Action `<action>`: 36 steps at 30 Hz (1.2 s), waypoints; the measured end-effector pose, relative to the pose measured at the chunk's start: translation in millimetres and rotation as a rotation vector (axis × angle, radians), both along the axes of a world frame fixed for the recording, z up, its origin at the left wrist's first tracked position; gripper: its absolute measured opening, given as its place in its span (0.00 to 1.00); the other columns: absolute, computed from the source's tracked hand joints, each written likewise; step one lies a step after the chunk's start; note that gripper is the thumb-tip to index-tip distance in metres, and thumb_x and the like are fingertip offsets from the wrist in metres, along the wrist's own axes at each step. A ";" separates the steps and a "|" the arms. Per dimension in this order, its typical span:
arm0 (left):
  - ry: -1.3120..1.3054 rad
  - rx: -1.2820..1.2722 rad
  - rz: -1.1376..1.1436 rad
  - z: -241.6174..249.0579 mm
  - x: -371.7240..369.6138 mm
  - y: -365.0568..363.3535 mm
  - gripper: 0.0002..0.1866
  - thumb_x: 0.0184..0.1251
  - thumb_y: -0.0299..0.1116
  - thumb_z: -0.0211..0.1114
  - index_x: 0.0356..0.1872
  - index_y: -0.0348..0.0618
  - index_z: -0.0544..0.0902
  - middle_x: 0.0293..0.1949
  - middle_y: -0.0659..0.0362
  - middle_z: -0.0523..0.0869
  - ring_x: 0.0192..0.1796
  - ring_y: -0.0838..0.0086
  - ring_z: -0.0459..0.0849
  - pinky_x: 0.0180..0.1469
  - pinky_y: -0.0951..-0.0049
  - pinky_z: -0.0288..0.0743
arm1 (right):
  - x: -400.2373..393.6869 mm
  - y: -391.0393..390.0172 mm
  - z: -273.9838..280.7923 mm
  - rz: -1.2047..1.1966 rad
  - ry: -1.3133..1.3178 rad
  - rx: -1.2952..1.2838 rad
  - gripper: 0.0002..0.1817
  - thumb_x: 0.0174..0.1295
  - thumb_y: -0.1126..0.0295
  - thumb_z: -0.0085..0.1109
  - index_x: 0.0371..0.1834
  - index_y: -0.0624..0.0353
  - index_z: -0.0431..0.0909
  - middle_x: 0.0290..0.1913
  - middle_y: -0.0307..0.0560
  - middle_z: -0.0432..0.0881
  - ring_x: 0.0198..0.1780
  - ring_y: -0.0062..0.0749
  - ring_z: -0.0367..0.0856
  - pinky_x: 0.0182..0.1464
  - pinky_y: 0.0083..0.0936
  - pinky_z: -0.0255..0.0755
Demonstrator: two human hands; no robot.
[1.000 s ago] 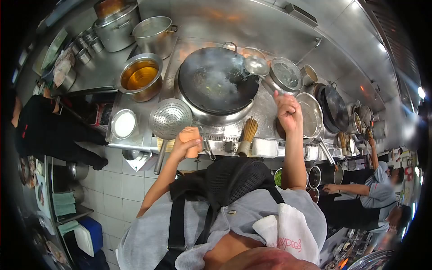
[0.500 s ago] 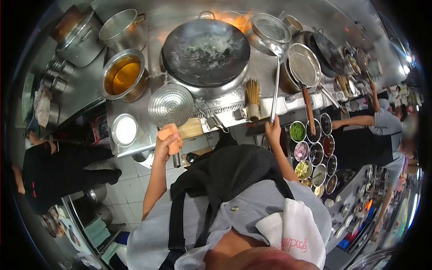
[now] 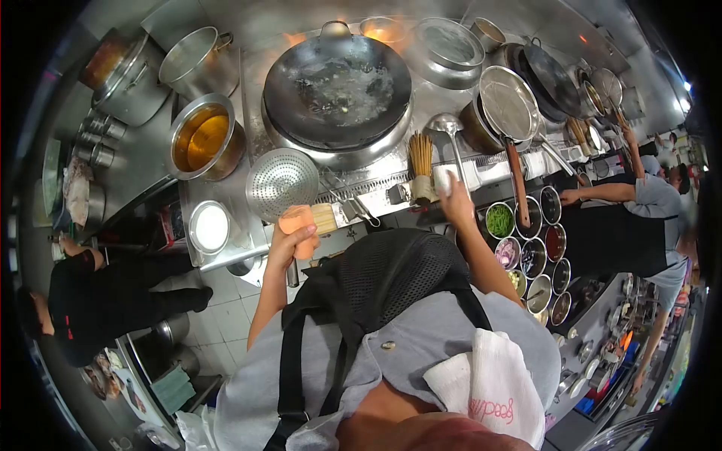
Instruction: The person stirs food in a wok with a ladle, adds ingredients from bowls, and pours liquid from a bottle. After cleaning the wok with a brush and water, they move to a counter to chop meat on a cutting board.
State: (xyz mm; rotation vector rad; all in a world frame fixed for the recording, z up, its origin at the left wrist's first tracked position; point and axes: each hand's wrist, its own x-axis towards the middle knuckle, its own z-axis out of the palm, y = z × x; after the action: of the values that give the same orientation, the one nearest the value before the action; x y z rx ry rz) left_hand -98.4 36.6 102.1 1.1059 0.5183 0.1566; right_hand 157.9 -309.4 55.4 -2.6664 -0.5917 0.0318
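My left hand (image 3: 289,244) is closed around an orange cloth (image 3: 298,225) at the handle of a perforated skimmer (image 3: 283,183). The skimmer's round bowl is over the counter, left of the wok. My right hand (image 3: 456,201) is at the counter's front edge, its fingers closed on a folded white cloth (image 3: 442,179). A steel ladle (image 3: 445,123) lies just beyond, its handle running down beside this hand. In front of me a black wok (image 3: 286,98) sits on the burner, with bubbling, steaming liquid inside.
A bamboo brush (image 3: 421,158) stands right of the burner. A pot of amber liquid (image 3: 175,143) and a bowl of white contents (image 3: 209,227) are at left. A wire strainer (image 3: 509,101) and several seasoning tins (image 3: 499,219) are at right. Co-workers stand on both sides.
My right hand has let go of the ladle and holds a white cloth. The ladle now lies on the counter. The wok's contents look paler, with less dark matter.
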 end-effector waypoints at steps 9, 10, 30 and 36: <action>-0.041 0.398 0.017 2.6 29.3 -19.0 0.31 0.45 0.37 0.80 0.50 0.38 0.77 0.45 0.58 0.83 0.47 0.74 0.81 0.51 0.72 0.75 | 2.0 25.0 -85.5 -0.212 0.911 1.039 0.44 0.62 0.68 0.55 0.77 0.48 0.39 0.48 0.55 0.75 0.37 0.36 0.80 0.31 0.30 0.79; -0.023 0.461 0.011 -0.5 26.9 -21.0 0.31 0.44 0.38 0.81 0.49 0.38 0.78 0.45 0.57 0.84 0.47 0.73 0.82 0.52 0.71 0.75 | 0.4 12.6 -78.7 -0.179 0.850 1.049 0.44 0.61 0.70 0.54 0.77 0.48 0.39 0.49 0.55 0.76 0.37 0.37 0.80 0.31 0.30 0.79; 0.017 1.286 -0.023 8.0 158.9 -51.3 0.29 0.42 0.39 0.73 0.50 0.41 0.79 0.56 0.47 0.79 0.65 0.53 0.72 0.69 0.51 0.62 | 199.8 331.4 -6.3 0.778 0.291 0.079 0.30 0.59 0.50 0.61 0.60 0.56 0.75 0.33 0.57 0.83 0.29 0.39 0.81 0.33 0.33 0.72; -0.297 1.437 0.059 -18.0 158.5 -46.3 0.23 0.39 0.43 0.73 0.36 0.39 0.82 0.52 0.46 0.80 0.58 0.46 0.74 0.58 0.53 0.72 | 252.6 277.2 45.1 0.797 0.332 -0.095 0.23 0.57 0.53 0.63 0.53 0.52 0.83 0.33 0.49 0.85 0.30 0.33 0.82 0.32 0.29 0.76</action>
State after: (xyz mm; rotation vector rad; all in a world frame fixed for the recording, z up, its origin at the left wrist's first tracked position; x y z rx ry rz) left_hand 60.1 -9.7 84.1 2.4026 0.0951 0.8135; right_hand 410.4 -32.2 100.5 -2.2520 -1.5005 0.7171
